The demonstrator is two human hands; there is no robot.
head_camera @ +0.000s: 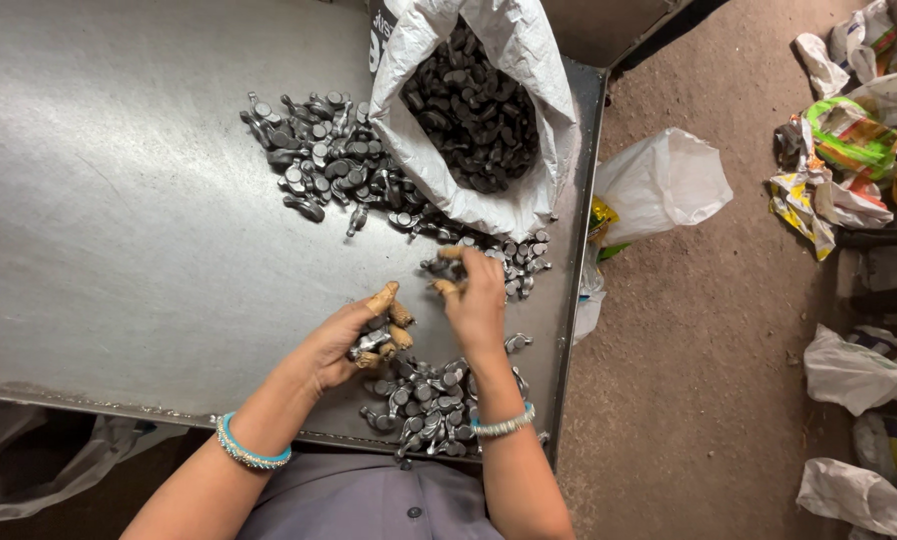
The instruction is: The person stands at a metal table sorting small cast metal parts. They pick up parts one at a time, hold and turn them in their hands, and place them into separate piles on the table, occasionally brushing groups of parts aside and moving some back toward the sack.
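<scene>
Fingers [394, 318] of the left hand [344, 345] are curled around a small clutch of grey metal parts [372, 342], thumb up, tips capped in tan finger cots [383, 298]. Right hand [477, 300] lies palm down, fingers bent and pinching at one part from the loose scatter [517, 262] just below the sack mouth; whether it has actually closed on a piece, can't tell, the knuckles hide it.

Parts look like short stemmed pieces with round heads, dull grey, all one kind. Three groups on the table:
- near pile [427, 400] right under both wrists, at the table's front edge
- the scatter by the right fingertips
- far pile [319, 150] up left of the sack, spread in a loose band

White woven sack [509, 60] sits at the table's right rear, mouth rolled open and tipped toward the person, full of darker parts [474, 110] of the same shape.

Sheet-metal table [119, 220], scuffed, raised lip along the right edge. Blue bangle [252, 455] on the left wrist, pale beaded bangle [504, 424] on the right. Grey buttoned garment [369, 500] at bottom edge.

Off the table, right: brown floor [689, 350], a white plastic bag [664, 180] against the table side, crumpled wrappers and bags [849, 150] further out, more white bags [854, 490] lower right.
</scene>
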